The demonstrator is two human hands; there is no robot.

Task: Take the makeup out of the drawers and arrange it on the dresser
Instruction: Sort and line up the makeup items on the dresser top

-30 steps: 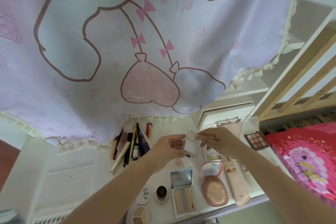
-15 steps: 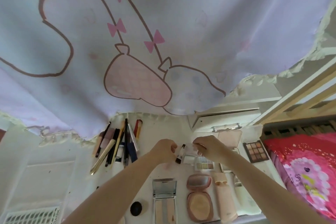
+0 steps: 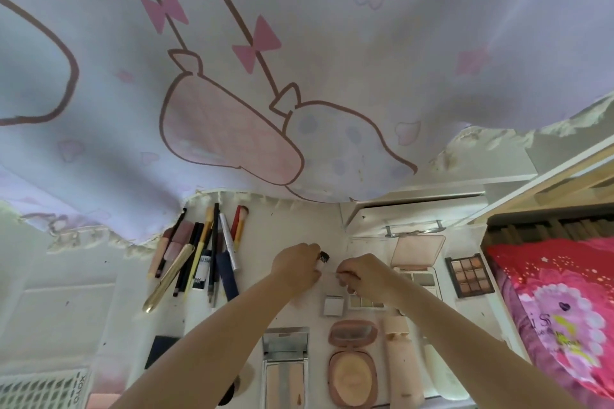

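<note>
White dresser (image 3: 285, 229), L hand (image 3: 295, 267) grips black-capped tube (image 3: 322, 259), R hand (image 3: 363, 276) pinches its wand.

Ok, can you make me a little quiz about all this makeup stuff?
1. True or false: the left hand holds a black-capped bottle.
2. Where is the brown palette? A) left of the brushes B) right of the right hand C) under the curtain
3. Fill in: the round pink compact lies ____, mirror showing.

Key: 1 true; 2 B; 3 open.
</note>
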